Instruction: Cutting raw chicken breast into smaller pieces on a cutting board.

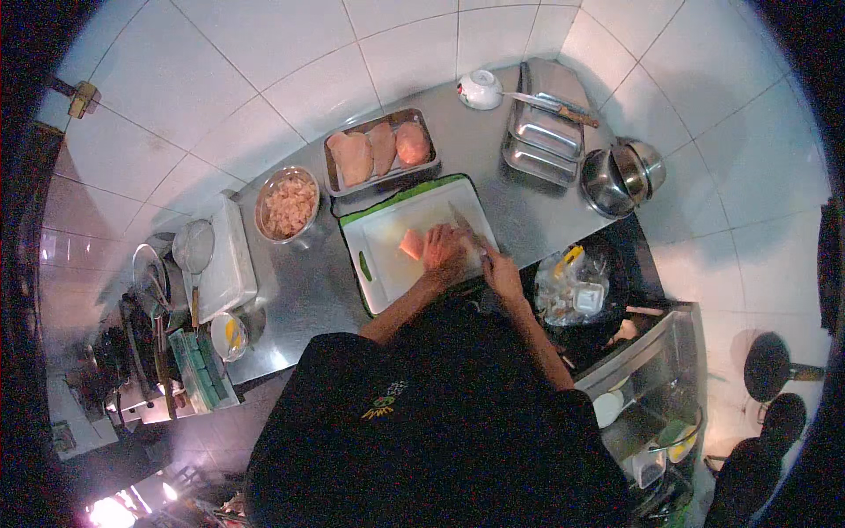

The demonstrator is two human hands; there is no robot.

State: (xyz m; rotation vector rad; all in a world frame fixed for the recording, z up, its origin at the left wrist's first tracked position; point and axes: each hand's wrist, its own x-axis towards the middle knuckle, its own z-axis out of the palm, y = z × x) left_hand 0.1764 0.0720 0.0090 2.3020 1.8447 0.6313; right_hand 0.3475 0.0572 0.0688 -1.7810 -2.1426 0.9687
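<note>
A kitchen knife (466, 223) is gripped in my right hand (500, 272), its blade slanting over the right half of a white cutting board (389, 280) with a green edge. Just left of the blade, my left hand (441, 249) presses down on a piece of raw meat (412, 243), probably chicken. Part of that piece sticks out beyond my fingers; the rest is covered. Beyond the board lies a metal tray (383, 183) with three raw chicken pieces (350, 157). To its left, a round metal bowl (261, 212) holds diced raw meat (289, 203).
Stacked metal pans (544, 142) carry another knife (561, 109), beside an overturned white bowl (480, 90). Metal bowls (607, 181) stand at the right corner. A strainer (193, 247) rests by a white tray (228, 264) at left. A bin with plastic waste (573, 287) and a sink (686, 369) are at right.
</note>
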